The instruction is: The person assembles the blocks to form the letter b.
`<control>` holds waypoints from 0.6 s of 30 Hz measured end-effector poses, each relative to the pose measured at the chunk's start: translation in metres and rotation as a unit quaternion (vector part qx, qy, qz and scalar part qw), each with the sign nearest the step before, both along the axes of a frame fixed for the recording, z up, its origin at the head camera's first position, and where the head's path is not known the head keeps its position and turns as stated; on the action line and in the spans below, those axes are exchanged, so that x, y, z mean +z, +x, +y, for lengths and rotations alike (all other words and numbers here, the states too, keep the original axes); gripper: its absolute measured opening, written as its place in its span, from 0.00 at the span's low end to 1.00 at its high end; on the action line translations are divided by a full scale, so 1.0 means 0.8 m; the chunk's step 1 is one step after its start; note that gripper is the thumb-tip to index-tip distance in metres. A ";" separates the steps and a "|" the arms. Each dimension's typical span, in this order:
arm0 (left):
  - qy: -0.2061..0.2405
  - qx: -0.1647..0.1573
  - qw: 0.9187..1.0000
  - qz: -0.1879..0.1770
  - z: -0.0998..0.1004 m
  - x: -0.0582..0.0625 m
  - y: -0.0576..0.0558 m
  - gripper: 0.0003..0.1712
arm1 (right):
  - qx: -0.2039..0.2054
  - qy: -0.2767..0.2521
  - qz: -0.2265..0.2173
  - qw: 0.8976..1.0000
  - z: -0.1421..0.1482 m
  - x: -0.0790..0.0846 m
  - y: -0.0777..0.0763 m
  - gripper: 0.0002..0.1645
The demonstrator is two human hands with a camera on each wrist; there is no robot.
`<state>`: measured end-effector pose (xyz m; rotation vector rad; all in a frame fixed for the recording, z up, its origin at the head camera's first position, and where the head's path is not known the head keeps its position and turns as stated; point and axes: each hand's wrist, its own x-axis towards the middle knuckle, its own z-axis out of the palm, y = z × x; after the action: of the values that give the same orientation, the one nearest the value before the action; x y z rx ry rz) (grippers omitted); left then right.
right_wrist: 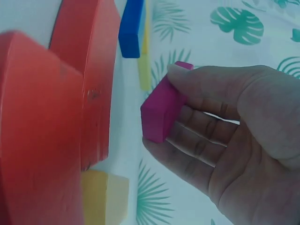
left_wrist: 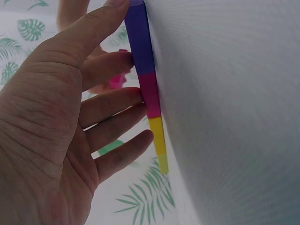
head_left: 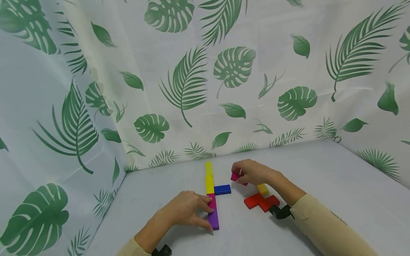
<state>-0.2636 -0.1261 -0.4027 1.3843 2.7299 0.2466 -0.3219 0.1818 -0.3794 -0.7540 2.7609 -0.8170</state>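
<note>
A row of blocks runs away from me on the white table: a purple block (head_left: 213,221) nearest, then a magenta block (head_left: 212,202), a yellow block (head_left: 209,184) and a paler yellow block (head_left: 209,168). My left hand (head_left: 189,209) lies along the row's left side, its fingertips touching the purple and magenta blocks and its thumb at the purple block's near end. A blue block (head_left: 222,190) sticks out to the right beside the yellow one. Above the table, my right hand (head_left: 256,172) pinches another magenta block (right_wrist: 161,110) between thumb and fingers.
Red blocks (head_left: 261,202) in a stepped shape lie below the right forearm, with an orange-yellow block (head_left: 263,188) just behind them. A white curtain (head_left: 237,106) printed with green leaves stands behind the table and on both sides.
</note>
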 end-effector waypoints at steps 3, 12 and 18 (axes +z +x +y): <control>0.000 0.000 1.000 -0.001 0.000 0.000 0.000 0.34 | -0.010 -0.002 -0.009 1.000 -0.004 0.004 0.004 0.14; -0.006 0.011 1.000 -0.009 0.001 -0.001 -0.002 0.34 | -0.027 -0.008 -0.015 1.000 -0.009 0.010 0.009 0.15; -0.004 0.011 1.000 -0.012 0.001 -0.001 -0.002 0.34 | -0.041 -0.012 -0.038 0.998 -0.015 0.008 0.011 0.15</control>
<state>-0.2651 -0.1250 -0.4039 1.3401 2.7253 0.2504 -0.3130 0.1702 -0.3729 -0.6044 2.7350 -0.8774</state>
